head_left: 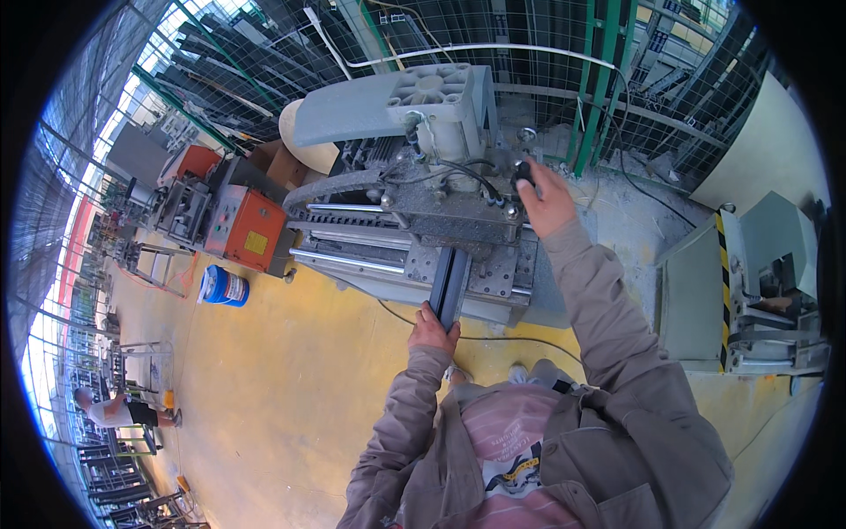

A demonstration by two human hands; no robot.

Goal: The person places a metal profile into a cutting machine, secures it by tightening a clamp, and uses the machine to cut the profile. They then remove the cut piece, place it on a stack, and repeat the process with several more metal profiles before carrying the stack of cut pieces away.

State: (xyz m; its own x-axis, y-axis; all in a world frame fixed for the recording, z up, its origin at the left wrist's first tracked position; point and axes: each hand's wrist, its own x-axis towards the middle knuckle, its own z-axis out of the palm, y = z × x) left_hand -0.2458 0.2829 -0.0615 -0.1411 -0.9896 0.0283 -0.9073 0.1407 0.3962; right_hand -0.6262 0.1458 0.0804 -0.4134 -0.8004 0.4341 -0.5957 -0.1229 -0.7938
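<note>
In front of me stands a grey metal machine [432, 132] with a pneumatic cylinder on top and a dusty bed. A dark grey metal profile [449, 286] runs from the machine's bed toward me, its far end hidden under the head. My left hand [430, 332] is closed around the near end of this profile. At the machine's right side, my right hand [548, 201] grips a black knob [524, 172] with the fingers wrapped round it.
An orange machine [245, 227] stands to the left, with a blue bucket [224, 286] on the yellow floor [264, 397] below it. To the right is a grey cabinet [692, 291] with a striped edge. Mesh fencing [546, 79] closes the back. A person [115, 410] sits far left.
</note>
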